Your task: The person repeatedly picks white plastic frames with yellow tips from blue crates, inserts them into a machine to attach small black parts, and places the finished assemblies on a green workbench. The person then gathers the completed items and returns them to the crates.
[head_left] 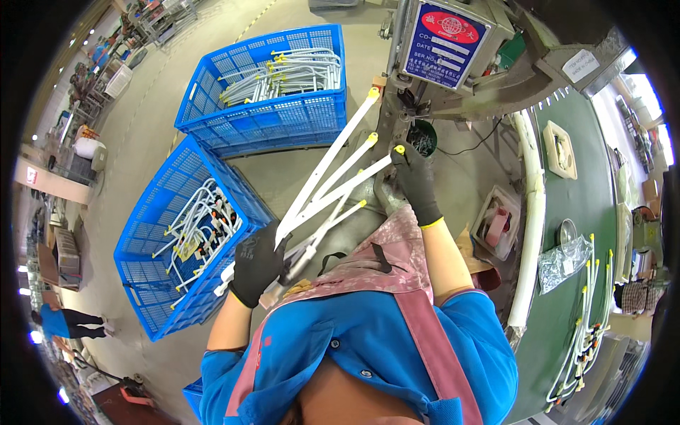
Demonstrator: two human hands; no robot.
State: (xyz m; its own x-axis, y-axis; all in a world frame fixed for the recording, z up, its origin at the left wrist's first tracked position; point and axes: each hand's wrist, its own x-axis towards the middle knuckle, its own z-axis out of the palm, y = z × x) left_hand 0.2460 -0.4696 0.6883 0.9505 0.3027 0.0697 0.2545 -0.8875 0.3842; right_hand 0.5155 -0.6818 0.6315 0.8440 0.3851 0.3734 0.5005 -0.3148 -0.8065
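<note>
My left hand, in a black glove, is closed around the lower ends of a folding frame of white tubes. The tubes fan out from this grip and end in yellow caps. My right hand, gloved too, grips one tube near its yellow-capped end. The longest tube's capped tip reaches up beside the working head of a machine; I cannot tell whether it touches. Grey lower tubes of the frame lie across my apron.
Two blue crates, one at the back and one at the left, hold white tube frames. A dark green bowl of small metal parts sits below the machine. More tubes lie on the green bench at right.
</note>
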